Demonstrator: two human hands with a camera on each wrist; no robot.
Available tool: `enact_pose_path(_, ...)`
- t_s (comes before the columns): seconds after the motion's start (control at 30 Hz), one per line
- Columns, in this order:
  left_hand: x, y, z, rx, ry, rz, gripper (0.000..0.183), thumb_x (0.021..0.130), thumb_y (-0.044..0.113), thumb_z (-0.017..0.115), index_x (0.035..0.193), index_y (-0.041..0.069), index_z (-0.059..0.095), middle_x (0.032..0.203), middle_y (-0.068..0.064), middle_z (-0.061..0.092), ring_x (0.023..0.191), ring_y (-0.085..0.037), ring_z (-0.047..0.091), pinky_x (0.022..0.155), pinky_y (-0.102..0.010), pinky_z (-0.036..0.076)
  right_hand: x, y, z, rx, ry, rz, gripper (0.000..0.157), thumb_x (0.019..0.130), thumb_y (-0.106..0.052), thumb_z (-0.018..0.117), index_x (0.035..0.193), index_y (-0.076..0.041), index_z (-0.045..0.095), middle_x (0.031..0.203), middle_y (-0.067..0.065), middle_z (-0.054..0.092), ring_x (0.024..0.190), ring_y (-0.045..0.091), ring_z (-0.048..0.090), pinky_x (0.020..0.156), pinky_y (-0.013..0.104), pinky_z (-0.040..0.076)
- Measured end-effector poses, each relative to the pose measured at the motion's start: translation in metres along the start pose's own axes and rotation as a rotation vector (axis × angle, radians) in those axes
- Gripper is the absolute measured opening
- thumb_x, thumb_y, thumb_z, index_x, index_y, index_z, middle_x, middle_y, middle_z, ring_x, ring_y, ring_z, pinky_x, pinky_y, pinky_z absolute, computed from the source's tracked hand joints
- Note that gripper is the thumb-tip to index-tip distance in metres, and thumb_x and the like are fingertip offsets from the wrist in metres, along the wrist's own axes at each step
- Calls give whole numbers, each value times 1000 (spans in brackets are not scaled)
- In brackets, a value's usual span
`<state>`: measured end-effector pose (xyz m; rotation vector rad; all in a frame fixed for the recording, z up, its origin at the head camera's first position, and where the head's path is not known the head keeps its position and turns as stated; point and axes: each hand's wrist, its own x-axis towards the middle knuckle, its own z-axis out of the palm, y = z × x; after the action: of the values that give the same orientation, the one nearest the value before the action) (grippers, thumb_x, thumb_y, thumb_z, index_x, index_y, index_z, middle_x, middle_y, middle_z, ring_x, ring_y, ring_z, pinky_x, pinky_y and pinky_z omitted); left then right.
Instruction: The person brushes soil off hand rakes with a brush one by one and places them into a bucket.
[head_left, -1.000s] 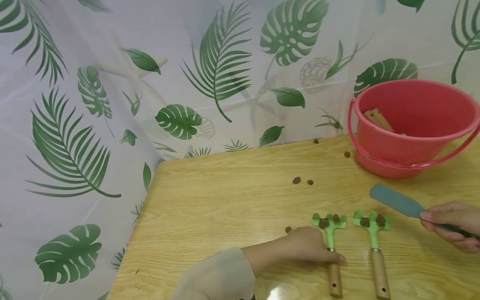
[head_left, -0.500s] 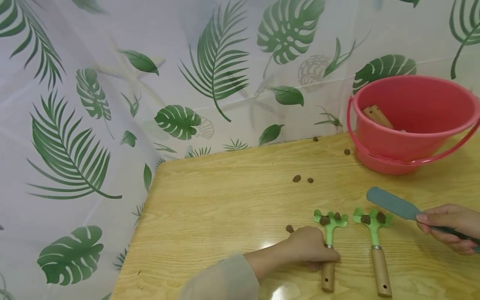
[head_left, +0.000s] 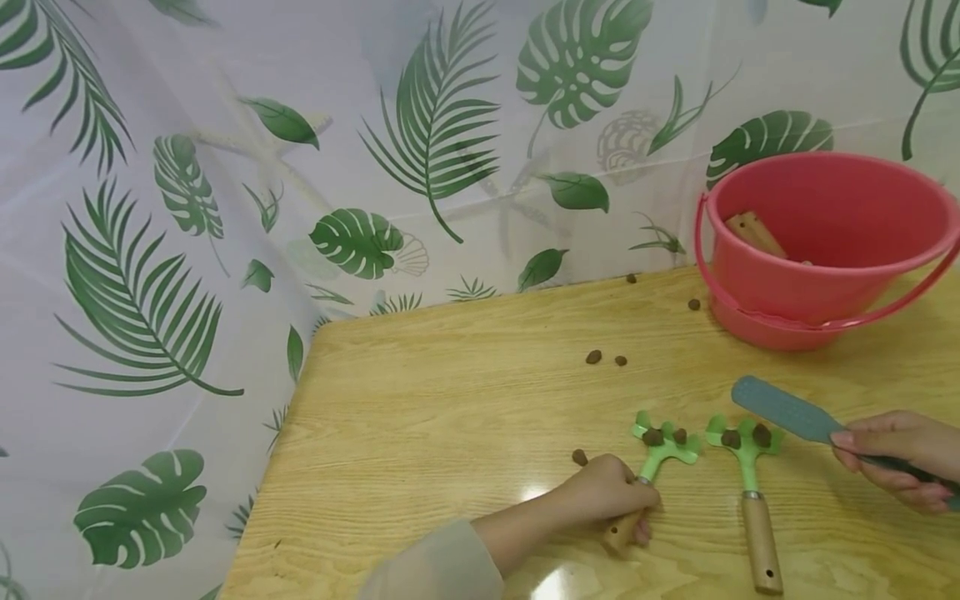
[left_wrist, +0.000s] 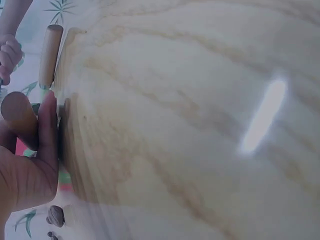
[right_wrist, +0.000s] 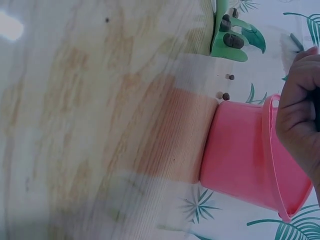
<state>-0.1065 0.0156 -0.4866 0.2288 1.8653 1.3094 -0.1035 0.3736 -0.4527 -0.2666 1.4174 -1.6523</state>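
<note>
In the head view my left hand (head_left: 603,493) grips the wooden handle of a small green hand rake (head_left: 652,463), whose handle end (left_wrist: 19,117) sticks out of the hand in the left wrist view. Brown pebbles (head_left: 653,437) sit on its tines. A second green rake (head_left: 761,533) lies to its right, also with pebbles on its tines. My right hand (head_left: 896,457) holds a grey-blue, flat paddle-shaped tool (head_left: 783,408) by its dark handle, over the table. In the right wrist view that hand (right_wrist: 300,110) is only partly seen.
A pink bucket (head_left: 787,300) stands at the back right with wooden pieces (head_left: 756,233) inside. Several loose pebbles (head_left: 594,357) are scattered on the wood-grain table (head_left: 420,400). A leaf-printed cloth (head_left: 337,125) hangs behind and at the left.
The left-hand rake has turned, its handle end swinging left into my left hand's grip, with the pebbles still at its tines. My right hand and its tool shifted slightly left early on.
</note>
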Motion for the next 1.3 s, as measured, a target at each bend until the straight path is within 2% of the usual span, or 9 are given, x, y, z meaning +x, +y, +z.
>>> enact_pose_path(0.17, 6, -1, -4, -265, -63, -126, 21, 86, 10, 59, 75, -7, 66, 61, -13, 65, 48, -15, 62, 46, -22, 52, 3, -2, -1, 25, -48, -12, 40, 106, -18, 23, 89, 15, 38, 54, 18, 12, 39, 24, 13, 37, 45, 2)
enact_pose_path(0.33, 8, -2, -11, -503, -142, -230, 23, 94, 15, 53, 93, -4, 66, 70, -6, 65, 58, -10, 63, 53, -17, 53, 6, -4, 0, 48, -73, -25, 38, 106, -16, 21, 90, 10, 44, 56, 20, 11, 39, 19, 14, 37, 43, 1)
enact_pose_path(0.53, 2, -4, -14, -922, -262, -319, 29, 102, 30, 40, 99, 7, 57, 75, 6, 50, 58, 4, 45, 53, -1, 36, 8, -7, 0, 20, -50, -13, 38, 106, -17, 22, 89, 6, 48, 54, 16, 13, 39, 16, 15, 38, 44, 1)
enact_pose_path(0.63, -1, -6, -15, -1055, -324, -317, 32, 103, 33, 36, 97, 8, 55, 73, 8, 46, 57, 4, 41, 54, 0, 30, 9, -8, 0, 12, -46, -15, 38, 106, -17, 23, 89, 2, 50, 53, 13, 14, 39, 18, 14, 38, 44, 1)
enact_pose_path(0.77, -3, -8, -17, -1105, -370, -306, 32, 103, 34, 33, 96, 10, 53, 73, 8, 46, 56, 3, 40, 53, -1, 30, 12, -8, 1, 30, -63, -28, 37, 106, -16, 24, 89, 2, 51, 55, 15, 13, 40, 22, 11, 38, 44, 1)
enact_pose_path(0.93, -5, -2, -23, -1133, -384, -362, 31, 103, 34, 33, 95, 11, 52, 74, 8, 46, 56, 2, 38, 53, -2, 28, 15, -9, 2, 28, -75, -30, 37, 106, -15, 22, 89, 2, 51, 56, 18, 12, 40, 23, 10, 39, 43, 2)
enact_pose_path(1.07, -9, 5, -28, -1158, -417, -396, 32, 103, 35, 33, 94, 11, 52, 73, 8, 46, 55, 1, 39, 51, -3, 29, 17, -14, 8, 20, -69, -35, 40, 106, -14, 21, 88, -2, 54, 57, 20, 12, 41, 25, 9, 39, 42, 2)
enact_pose_path(1.17, -10, 9, -29, -1181, -432, -378, 33, 103, 35, 33, 94, 11, 53, 71, 8, 47, 54, 1, 39, 51, -2, 28, 18, -18, 14, -1, -48, -49, 40, 106, -15, 20, 88, -3, 54, 58, 20, 13, 42, 29, 8, 38, 43, 2)
enact_pose_path(1.3, -14, 15, -31, -1211, -458, -324, 34, 103, 35, 32, 95, 11, 54, 71, 8, 47, 53, 0, 40, 51, -2, 28, 22, -25, 21, -72, -15, -56, 39, 106, -16, 20, 89, 3, 50, 59, 21, 14, 44, 33, 9, 38, 43, 6)
